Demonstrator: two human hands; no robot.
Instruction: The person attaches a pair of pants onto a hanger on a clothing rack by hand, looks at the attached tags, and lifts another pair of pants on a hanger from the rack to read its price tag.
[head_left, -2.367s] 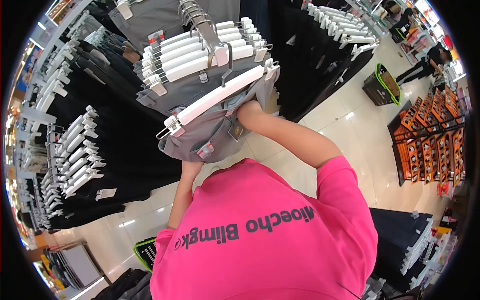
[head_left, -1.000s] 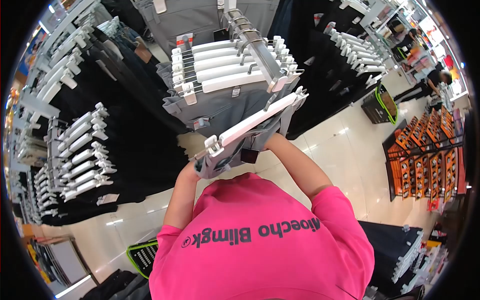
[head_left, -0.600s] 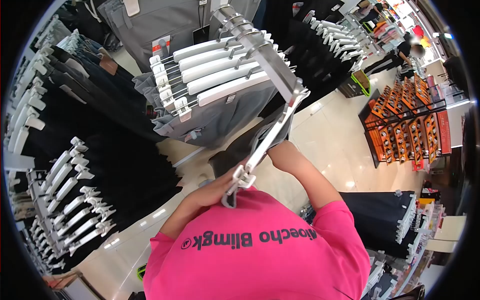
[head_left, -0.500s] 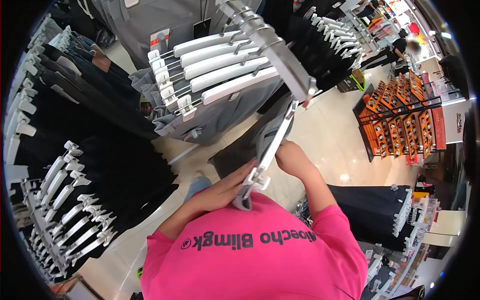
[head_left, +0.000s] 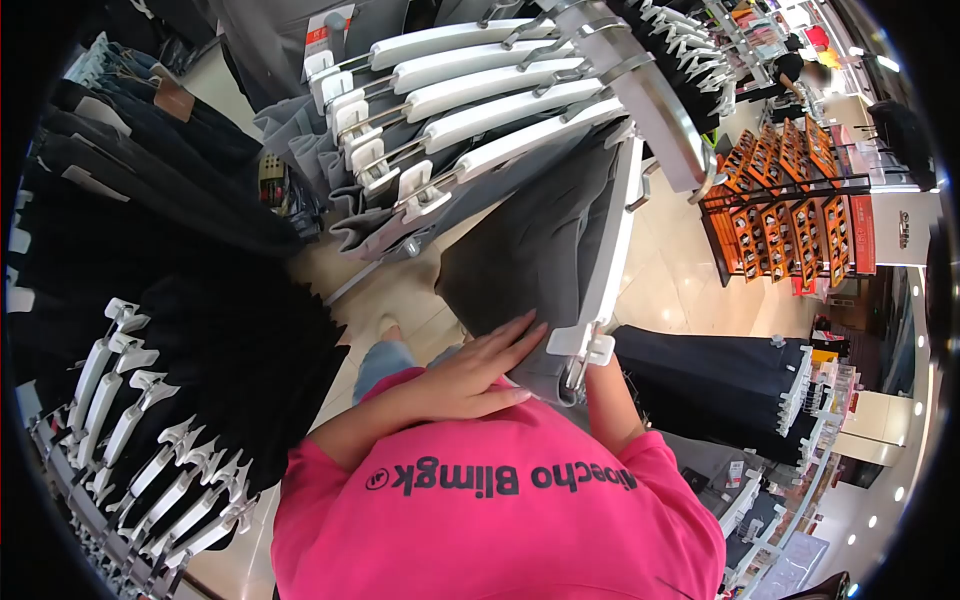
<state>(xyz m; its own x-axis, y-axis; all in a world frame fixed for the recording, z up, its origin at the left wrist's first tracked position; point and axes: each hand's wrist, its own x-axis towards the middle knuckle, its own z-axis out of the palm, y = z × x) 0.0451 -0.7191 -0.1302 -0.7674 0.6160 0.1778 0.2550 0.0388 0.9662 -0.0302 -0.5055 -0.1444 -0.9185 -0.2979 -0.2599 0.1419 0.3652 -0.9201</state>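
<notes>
The person in the pink shirt (head_left: 500, 500) has a grey garment (head_left: 550, 250) close before the body, beside the end of the metal rail (head_left: 650, 110). It hangs from a white hanger (head_left: 612, 240), whose near clip (head_left: 580, 345) bites the corner of the cloth. This hanger slants, its far end near the rail and its clip end toward the person; I cannot tell whether its hook (head_left: 643, 188) touches the metal.

The left hand (head_left: 480, 375) lies on the cloth just beside the clip, with its fingers straight and a little spread. So this grip is not closed around anything — it only presses, I think to steady the loose fabric and let it lie smooth. The right forearm (head_left: 612, 415) goes behind the clip, and its hand is hidden, so I cannot say how that grip stands or what it has; probably it supports from the back.

Just beside, a row of white hangers (head_left: 515, 116) carries more grey clothes — spaced along the rail, perhaps for easy looking.
</notes>
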